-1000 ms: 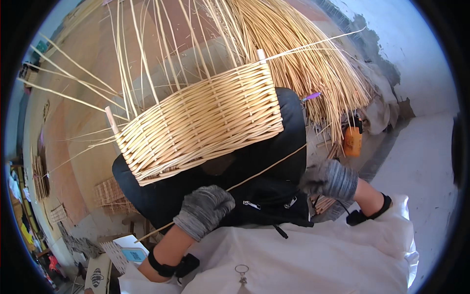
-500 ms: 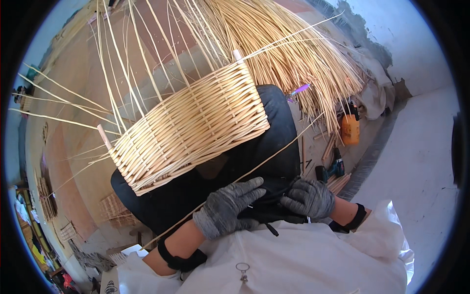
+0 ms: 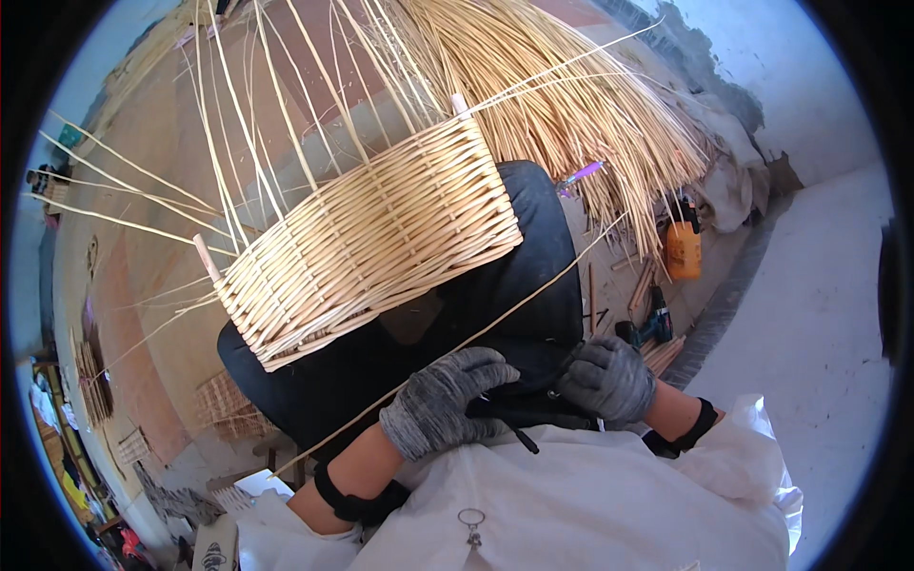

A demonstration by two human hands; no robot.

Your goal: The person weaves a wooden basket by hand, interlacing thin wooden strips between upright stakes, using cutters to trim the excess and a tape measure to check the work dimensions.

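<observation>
Both my hands wear grey knit gloves. My left hand rests over the black bag at my lap, fingers apart and loosely bent, with a long thin cane running diagonally behind it. My right hand is closed at the bag's right part; what its fingers hold is hidden. Beyond them a pale woven basket side rests on a black padded surface, with many long unwoven canes fanning out from its far edge and a wooden stake at each top corner.
A large heap of canes lies at upper right. Beside it are a purple-handled tool, an orange container and a cordless drill. A white wall runs along the right. Woven pieces lie at lower left.
Since the first frame my left hand has moved right and its fingers have spread, and my right hand has come down and inward onto the bag. The view has shifted slightly.
</observation>
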